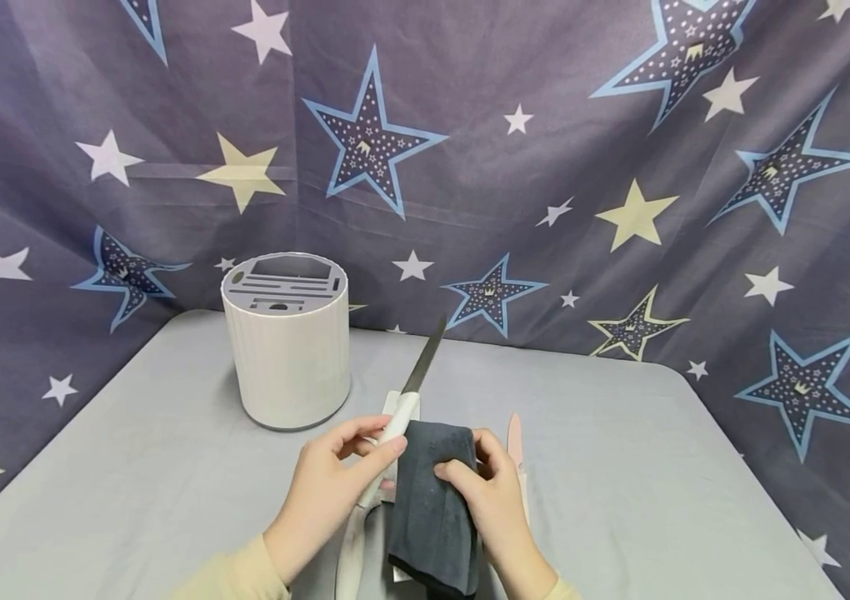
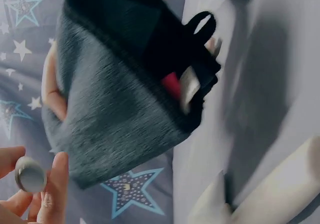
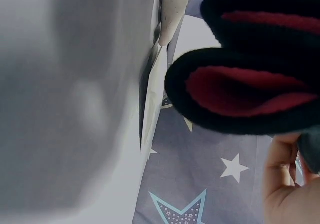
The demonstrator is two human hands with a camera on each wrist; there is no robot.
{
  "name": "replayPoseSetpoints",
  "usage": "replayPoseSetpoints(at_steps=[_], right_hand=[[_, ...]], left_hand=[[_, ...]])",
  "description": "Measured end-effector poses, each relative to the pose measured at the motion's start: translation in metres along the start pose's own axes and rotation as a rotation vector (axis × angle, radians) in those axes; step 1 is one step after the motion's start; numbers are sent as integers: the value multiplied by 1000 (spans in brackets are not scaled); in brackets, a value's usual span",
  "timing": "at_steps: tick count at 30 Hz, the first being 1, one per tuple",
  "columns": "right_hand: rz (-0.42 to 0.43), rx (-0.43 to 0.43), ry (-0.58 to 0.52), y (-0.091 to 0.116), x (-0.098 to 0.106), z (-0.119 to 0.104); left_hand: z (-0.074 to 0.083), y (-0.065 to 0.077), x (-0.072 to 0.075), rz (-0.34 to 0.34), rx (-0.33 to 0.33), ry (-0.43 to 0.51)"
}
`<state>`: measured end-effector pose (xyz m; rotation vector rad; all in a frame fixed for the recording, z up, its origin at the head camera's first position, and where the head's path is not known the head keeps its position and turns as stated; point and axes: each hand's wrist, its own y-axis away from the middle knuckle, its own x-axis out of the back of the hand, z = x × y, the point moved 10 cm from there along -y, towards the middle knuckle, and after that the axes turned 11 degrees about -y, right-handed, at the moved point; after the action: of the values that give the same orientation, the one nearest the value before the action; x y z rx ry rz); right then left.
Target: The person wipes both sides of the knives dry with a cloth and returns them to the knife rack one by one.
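Note:
My left hand [image 1: 331,479] pinches the white handle of a knife [image 1: 425,354], whose grey blade points up and away. In the left wrist view the rounded butt of the knife handle [image 2: 31,176] shows between thumb and fingers. A folded dark grey cloth [image 1: 434,508] is gripped along its right side by my right hand [image 1: 496,500], thumb in front. The cloth hangs just right of the knife handle, apart from the blade. In the right wrist view, dark folds of the cloth [image 3: 240,124] show a red inner side.
A white ribbed knife block [image 1: 290,358] with a slotted grey top stands at the back left. Beneath the hands lie more white-handled utensils, one handle [image 1: 351,554] at the front. A pink-bladed knife [image 1: 515,442] lies right of the cloth. Behind hangs a star-patterned curtain [image 1: 470,208].

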<state>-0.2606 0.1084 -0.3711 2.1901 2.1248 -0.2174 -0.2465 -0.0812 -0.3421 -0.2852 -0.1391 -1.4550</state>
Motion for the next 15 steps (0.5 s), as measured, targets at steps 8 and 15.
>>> replayPoseSetpoints(at_steps=[8,15], right_hand=[[5,3,1,0,3,0],[9,2,-2,0,5,0]], left_hand=[[24,-7,23,69,-54,36],[36,-12,40,93,-89,30]])
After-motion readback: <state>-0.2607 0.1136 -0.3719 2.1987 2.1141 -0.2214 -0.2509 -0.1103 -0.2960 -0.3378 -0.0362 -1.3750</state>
